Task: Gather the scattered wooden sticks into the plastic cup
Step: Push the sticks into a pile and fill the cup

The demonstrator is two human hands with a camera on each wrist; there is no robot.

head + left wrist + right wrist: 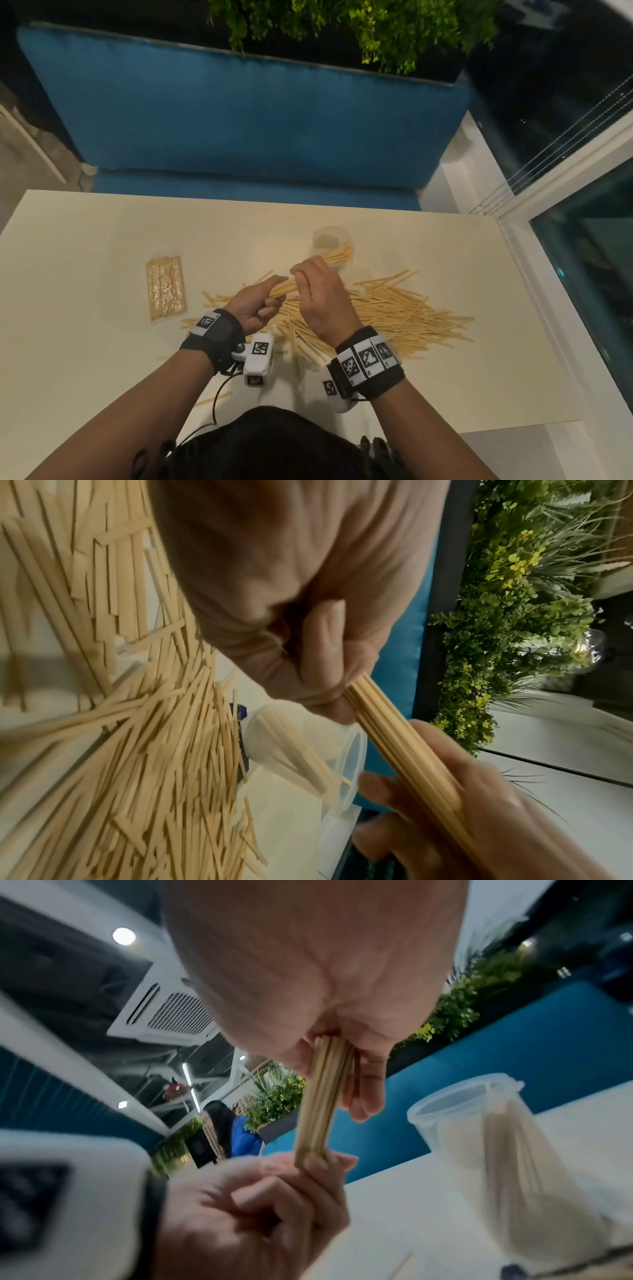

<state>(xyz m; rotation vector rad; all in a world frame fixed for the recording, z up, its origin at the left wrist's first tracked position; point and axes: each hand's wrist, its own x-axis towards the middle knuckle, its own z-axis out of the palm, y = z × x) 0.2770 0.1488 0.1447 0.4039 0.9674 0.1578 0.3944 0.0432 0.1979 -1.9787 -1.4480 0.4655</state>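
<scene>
A large heap of thin wooden sticks lies spread over the cream table. Behind it stands a clear plastic cup with several sticks leaning inside; the cup is just right of the hands in the right wrist view. Both hands hold one tight bundle of sticks above the heap, just in front of the cup. My left hand grips the bundle's near end. My right hand pinches its far part from above. The bundle runs between the right hand and my left fingers.
A sealed clear packet of sticks lies on the table to the left. A few stray sticks lie near the front edge. A blue sofa stands behind the table, with plants above it. A glass wall is at the right.
</scene>
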